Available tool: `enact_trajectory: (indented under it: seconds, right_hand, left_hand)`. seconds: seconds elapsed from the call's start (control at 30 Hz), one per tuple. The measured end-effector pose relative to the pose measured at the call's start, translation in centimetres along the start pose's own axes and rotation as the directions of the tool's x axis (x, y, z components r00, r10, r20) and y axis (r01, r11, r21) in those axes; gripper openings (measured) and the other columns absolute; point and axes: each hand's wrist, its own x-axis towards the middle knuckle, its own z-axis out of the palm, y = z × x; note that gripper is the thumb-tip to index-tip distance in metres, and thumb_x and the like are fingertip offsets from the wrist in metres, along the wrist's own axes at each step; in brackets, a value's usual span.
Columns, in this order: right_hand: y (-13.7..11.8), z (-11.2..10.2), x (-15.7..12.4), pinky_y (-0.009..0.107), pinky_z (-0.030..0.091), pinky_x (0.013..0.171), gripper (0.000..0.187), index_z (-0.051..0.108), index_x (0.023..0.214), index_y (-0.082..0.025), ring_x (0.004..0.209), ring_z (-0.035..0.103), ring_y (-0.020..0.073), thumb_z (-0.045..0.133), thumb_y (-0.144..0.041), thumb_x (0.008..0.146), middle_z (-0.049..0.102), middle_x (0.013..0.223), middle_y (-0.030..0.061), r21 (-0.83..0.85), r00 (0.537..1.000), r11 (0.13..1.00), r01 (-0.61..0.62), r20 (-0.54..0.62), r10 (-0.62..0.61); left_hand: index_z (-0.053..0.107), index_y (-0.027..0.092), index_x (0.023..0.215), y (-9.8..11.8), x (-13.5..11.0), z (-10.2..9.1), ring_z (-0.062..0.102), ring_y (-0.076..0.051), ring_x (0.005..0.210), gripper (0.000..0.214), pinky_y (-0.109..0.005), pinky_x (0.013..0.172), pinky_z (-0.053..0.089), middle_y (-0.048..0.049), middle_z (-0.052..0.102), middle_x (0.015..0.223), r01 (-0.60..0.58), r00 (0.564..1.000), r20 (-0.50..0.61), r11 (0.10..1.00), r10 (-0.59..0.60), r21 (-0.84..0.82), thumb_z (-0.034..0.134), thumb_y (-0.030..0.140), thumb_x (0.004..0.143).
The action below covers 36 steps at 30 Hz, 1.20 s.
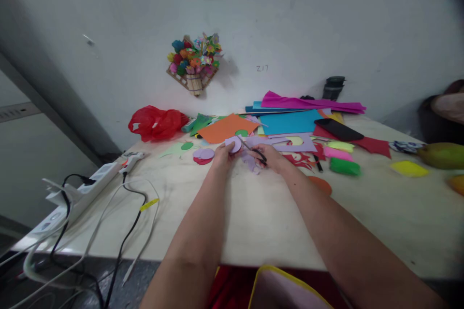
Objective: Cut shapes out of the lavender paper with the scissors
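Between the fingers of my left hand [223, 153] is a piece of lilac paper [235, 143] with a rounded outline. My right hand [270, 156] grips black-handled scissors [259, 155], whose blades point up and left toward that paper. Whether the blades touch it is too small to tell. Lilac scraps [252, 164] lie on the table below the scissors. Left of my left hand, cut lilac circles [206, 153] partly cover a red one [201, 161]. A small green circle [187, 146] rests farther left.
Orange [226, 129] and blue sheets [290, 123] lie behind my hands, with a black phone [339, 129] at right. A red plastic bag [155, 123] sits at the back left. Cables and a white power strip [90, 186] run along the left edge. Colored packets [344, 166] lie right.
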Motion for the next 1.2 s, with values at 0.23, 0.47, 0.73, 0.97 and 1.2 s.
enact_trajectory:
  seconds: [0.23, 0.47, 0.73, 0.97, 1.2]
  right_hand:
    - [-0.04, 0.05, -0.15, 0.022, 0.026, 0.034, 0.022, 0.058, 0.084, -0.02, 0.032, 0.038, 0.0103, 0.068, -0.038, 0.077, 0.049, 0.041, -0.006, 0.015, 1.0, 1.0, -0.022, 0.011, 0.022]
    - [0.07, 0.04, -0.07, 0.02, 0.026, 0.032, 0.022, 0.057, 0.083, -0.02, 0.03, 0.039, 0.0096, 0.069, -0.038, 0.077, 0.047, 0.04, -0.0076, 0.024, 0.999, 0.999, -0.037, 0.01, 0.037]
    - [-0.24, 0.12, -0.49, 0.019, 0.027, 0.032, 0.024, 0.058, 0.085, -0.02, 0.031, 0.04, 0.0089, 0.074, -0.035, 0.077, 0.051, 0.041, -0.0068, -0.026, 0.999, 0.999, -0.024, 0.021, 0.024]
    - [-0.15, 0.05, -0.53, 0.017, 0.021, 0.03, 0.025, 0.058, 0.086, -0.019, 0.031, 0.043, 0.0082, 0.075, -0.037, 0.08, 0.054, 0.043, -0.0059, -0.068, 0.999, 0.998, -0.012, 0.037, 0.015]
    - [-0.27, 0.05, -0.52, 0.017, 0.022, 0.03, 0.02, 0.058, 0.085, -0.019, 0.03, 0.044, 0.008, 0.072, -0.033, 0.085, 0.056, 0.044, -0.0046, -0.095, 0.999, 0.995, -0.017, 0.044, 0.021]
  left_hand:
    - [0.067, 0.005, 0.102, -0.12, -0.04, 0.1, 0.071, -0.017, 0.061, 0.017, -0.028, 0.063, 0.063, -0.0108, 0.073, 0.076, -0.013, 1.0, -0.005, 0.999, 0.012, -0.043, 0.068, 0.004, 0.085]
    - [0.068, 0.005, 0.1, -0.09, -0.06, 0.08, 0.069, -0.016, 0.058, 0.014, -0.025, 0.058, 0.061, -0.0108, 0.072, 0.075, -0.011, 1.0, -0.02, 1.0, 0.011, -0.015, 0.066, 0.004, 0.087]
    - [0.069, 0.006, 0.098, -0.15, -0.06, 0.0, 0.068, -0.014, 0.057, 0.012, -0.024, 0.056, 0.06, -0.0092, 0.073, 0.073, -0.01, 1.0, 0.021, 1.0, 0.01, -0.004, 0.07, 0.006, 0.085]
    - [0.07, 0.007, 0.098, -0.37, 0.25, -0.25, 0.07, -0.017, 0.06, 0.016, -0.03, 0.064, 0.063, -0.0105, 0.074, 0.076, -0.021, 1.0, 0.024, 0.999, 0.021, 0.031, 0.073, 0.007, 0.082]
    - [0.071, 0.009, 0.097, -0.41, 0.16, -0.05, 0.074, -0.021, 0.078, 0.02, -0.034, 0.074, 0.066, -0.0109, 0.076, 0.084, -0.035, 0.999, -0.002, 0.999, 0.035, -0.033, 0.075, 0.005, 0.078]
